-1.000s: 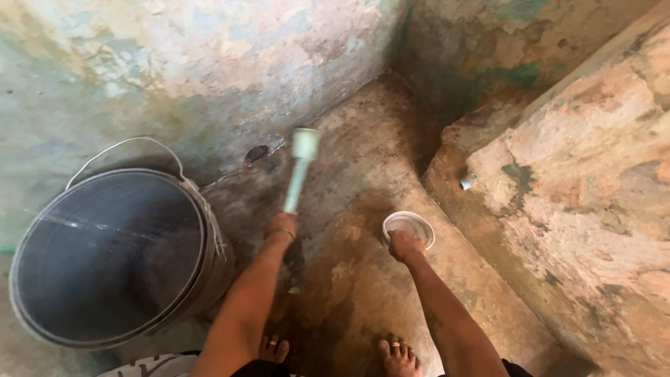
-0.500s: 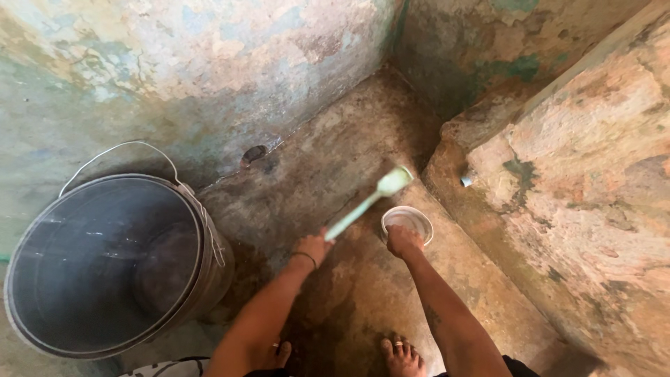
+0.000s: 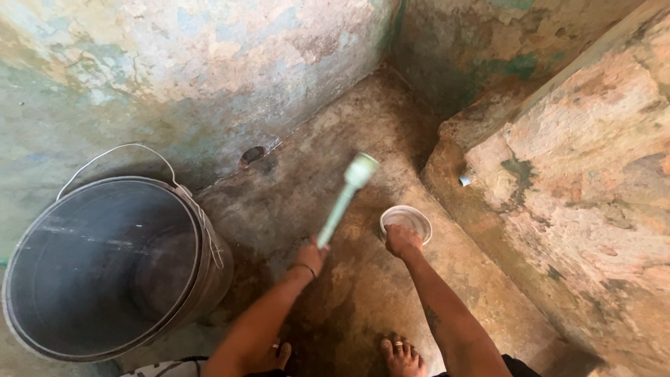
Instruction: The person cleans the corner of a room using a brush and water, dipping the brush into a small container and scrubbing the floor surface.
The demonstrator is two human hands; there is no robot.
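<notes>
My left hand [image 3: 311, 255] grips the handle of a pale green long-handled brush [image 3: 345, 195], whose head hovers over the wet concrete floor [image 3: 363, 132] and points toward the far corner. My right hand [image 3: 400, 239] holds the near rim of a small white bowl [image 3: 407, 220] resting on the floor. The brush head is just up and left of the bowl, apart from it. My bare feet [image 3: 400, 355] show at the bottom edge.
A large dark metal bucket [image 3: 105, 265] with a wire handle stands at the left against the stained wall [image 3: 174, 70]. A small drain hole [image 3: 252, 156] sits at the wall's base. A raised concrete ledge [image 3: 586, 209] with a short pipe stub [image 3: 465, 181] fills the right.
The brush swung right toward the bowl, then back left and upward. My left hand shifted lower and to the right. My right hand stayed on the bowl.
</notes>
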